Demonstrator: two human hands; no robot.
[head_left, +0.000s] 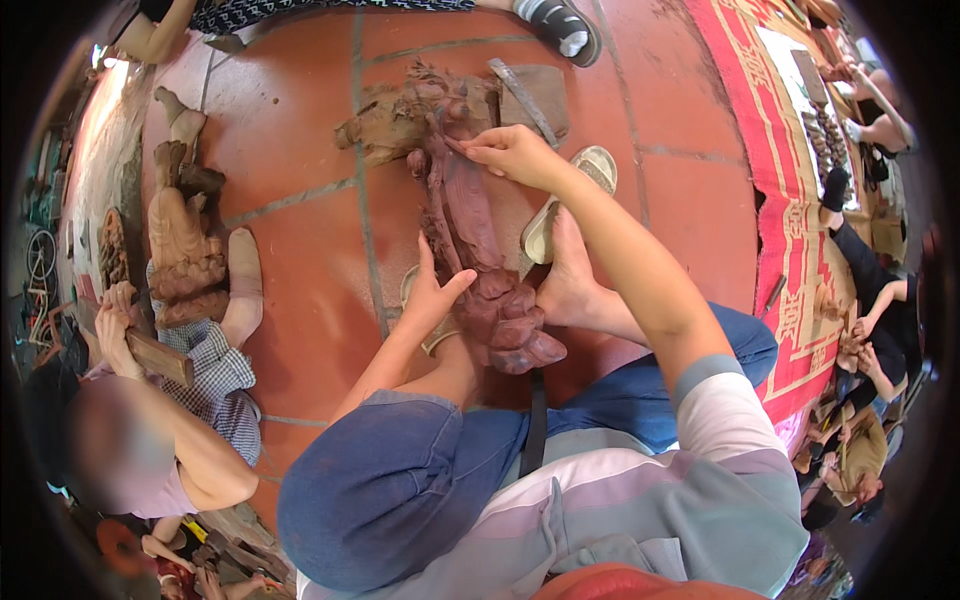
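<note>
A long reddish-brown wooden figure carving (470, 215) lies on the tiled floor between my bare feet. Its upper end leans on a rough block of wood (385, 125), and its lobed base points toward me. My left hand (436, 298) touches the carving's lower left side, thumb and forefinger spread apart; its other fingers are partly hidden. Near the upper end, my right hand (510, 157) is closed in a pinch against the carved surface. Something thin seems to be at its fingertips, too small to name.
A flat metal bar (523, 102) rests across a brown wooden slab (545, 92) beyond the carving. Sandals (597, 168) lie by my feet. At left, a co-worker grips a wooden piece (150, 352) near a paler carved figure (178, 235). A red patterned mat (790, 215) and other people are at right.
</note>
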